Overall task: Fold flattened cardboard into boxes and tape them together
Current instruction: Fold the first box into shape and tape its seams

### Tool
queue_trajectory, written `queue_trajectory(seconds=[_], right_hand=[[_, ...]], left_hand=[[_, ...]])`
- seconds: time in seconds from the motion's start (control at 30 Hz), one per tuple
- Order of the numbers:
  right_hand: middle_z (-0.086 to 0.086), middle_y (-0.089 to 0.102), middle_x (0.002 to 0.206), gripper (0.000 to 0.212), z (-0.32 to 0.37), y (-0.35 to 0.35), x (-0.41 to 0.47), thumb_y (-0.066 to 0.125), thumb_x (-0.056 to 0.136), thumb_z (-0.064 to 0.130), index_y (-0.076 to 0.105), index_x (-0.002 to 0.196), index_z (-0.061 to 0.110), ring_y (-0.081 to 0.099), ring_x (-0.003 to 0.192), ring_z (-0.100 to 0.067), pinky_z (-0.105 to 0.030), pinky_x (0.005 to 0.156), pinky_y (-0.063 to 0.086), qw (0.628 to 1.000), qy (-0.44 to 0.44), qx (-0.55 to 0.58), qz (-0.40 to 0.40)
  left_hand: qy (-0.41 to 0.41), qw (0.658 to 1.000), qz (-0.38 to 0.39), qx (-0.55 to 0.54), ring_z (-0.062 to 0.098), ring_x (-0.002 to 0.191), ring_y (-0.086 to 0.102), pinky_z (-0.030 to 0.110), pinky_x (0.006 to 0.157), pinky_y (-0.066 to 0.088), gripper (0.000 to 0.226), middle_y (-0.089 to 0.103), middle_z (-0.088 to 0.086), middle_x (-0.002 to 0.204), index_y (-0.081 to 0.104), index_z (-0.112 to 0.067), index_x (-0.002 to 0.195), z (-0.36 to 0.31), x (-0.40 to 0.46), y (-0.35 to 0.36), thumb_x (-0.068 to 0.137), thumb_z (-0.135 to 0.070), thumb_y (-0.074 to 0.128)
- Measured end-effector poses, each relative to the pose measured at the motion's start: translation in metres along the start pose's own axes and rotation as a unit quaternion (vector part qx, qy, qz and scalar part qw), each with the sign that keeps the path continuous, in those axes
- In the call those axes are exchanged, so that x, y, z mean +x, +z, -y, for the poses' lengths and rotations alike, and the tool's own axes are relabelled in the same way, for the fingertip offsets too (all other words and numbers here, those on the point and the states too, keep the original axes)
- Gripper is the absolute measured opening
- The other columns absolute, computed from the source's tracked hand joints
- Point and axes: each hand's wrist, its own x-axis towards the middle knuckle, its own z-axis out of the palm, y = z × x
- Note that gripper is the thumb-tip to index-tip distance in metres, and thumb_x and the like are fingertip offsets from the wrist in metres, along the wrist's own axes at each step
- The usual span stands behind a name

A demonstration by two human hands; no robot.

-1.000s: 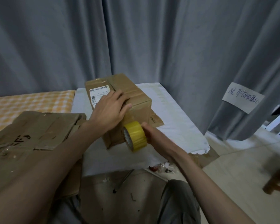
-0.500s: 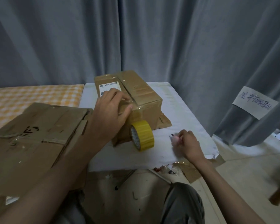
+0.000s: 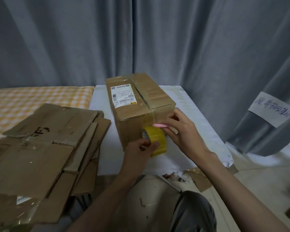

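A folded brown cardboard box (image 3: pixel 137 104) with a white shipping label stands on the white table (image 3: pixel 199 131). A yellow tape roll (image 3: pixel 157 139) hangs against the box's near end, its strip stuck up the seam. My left hand (image 3: pixel 139 152) grips the roll from below. My right hand (image 3: pixel 182 131) holds a small pink cutter (image 3: pixel 160 125) just above the roll, at the tape strip by the box's near end. Flattened cardboard sheets (image 3: pixel 45 148) are stacked to the left.
Grey curtains hang behind and to the right, one with a handwritten paper note (image 3: pixel 273 108). A checked orange cloth (image 3: pixel 32 99) lies at the far left. Cardboard scraps and torn tape (image 3: pixel 182 177) litter the floor below the table's near edge.
My left hand left the box top and took the tape roll. My right hand picked up a pink cutter from the table and brought it to the tape above the roll.
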Motion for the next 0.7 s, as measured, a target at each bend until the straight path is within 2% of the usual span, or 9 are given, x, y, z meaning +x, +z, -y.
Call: queue_trajectory(seconds=[0.1,0.23,0.33,0.47,0.6,0.7], right_hand=[[-0.001,0.049,0.097,0.021,0.0,0.0,0.002,0.065,0.095,0.02,0.075,0.113,0.018,0.052,0.085,-0.015,-0.035,0.071,0.049,1.0,0.002,-0.013,0.008],[0.0,0.049,0.097,0.02,0.006,-0.003,0.007,0.065,0.095,0.019,0.075,0.111,0.017,0.049,0.084,-0.011,-0.032,0.071,0.048,1.0,0.005,-0.016,0.024],[-0.002,0.05,0.096,0.018,0.012,-0.006,0.011,0.067,0.094,0.017,0.076,0.109,0.016,0.051,0.084,-0.013,-0.035,0.072,0.049,0.999,0.013,-0.02,0.036],[-0.008,0.054,0.097,0.018,0.017,-0.006,0.017,0.066,0.094,0.02,0.076,0.107,0.013,0.055,0.085,-0.021,-0.042,0.07,0.051,0.997,0.013,-0.041,0.063],[-0.002,0.051,0.099,0.027,0.015,-0.009,0.02,0.057,0.094,0.035,0.075,0.105,0.016,0.054,0.087,-0.018,-0.04,0.069,0.052,0.995,0.026,-0.06,0.082],[0.006,0.044,0.095,0.01,0.001,-0.011,0.016,0.063,0.094,0.024,0.07,0.098,0.018,0.047,0.086,-0.013,-0.033,0.066,0.047,0.993,0.043,-0.089,0.068]], left_hand=[[-0.003,1.0,0.004,-0.006,-0.004,0.055,0.052,0.009,0.054,0.036,0.023,0.063,-0.01,0.061,0.076,-0.009,0.081,-0.003,-0.003,0.0,0.086,-0.031,0.073],[0.01,1.0,0.012,-0.016,-0.002,0.056,0.052,0.011,0.056,0.038,0.023,0.064,-0.006,0.063,0.076,-0.009,0.08,-0.007,-0.005,-0.003,0.086,-0.03,0.073],[0.012,1.0,0.012,-0.013,-0.001,0.052,0.048,0.009,0.052,0.036,0.026,0.059,-0.007,0.057,0.075,-0.005,0.08,-0.01,-0.007,-0.005,0.087,-0.03,0.073],[0.012,0.999,0.023,-0.021,0.004,0.051,0.049,0.012,0.055,0.038,0.03,0.057,0.002,0.055,0.07,0.002,0.074,-0.013,-0.008,-0.005,0.087,-0.025,0.073],[0.007,0.999,0.029,-0.032,0.004,0.049,0.048,0.012,0.053,0.039,0.03,0.062,0.017,0.063,0.07,0.002,0.076,-0.018,-0.009,-0.007,0.089,-0.025,0.071],[0.008,0.999,0.03,-0.038,0.006,0.049,0.05,0.013,0.052,0.04,0.028,0.062,0.018,0.062,0.072,0.004,0.079,-0.019,-0.008,-0.01,0.089,-0.022,0.07]])
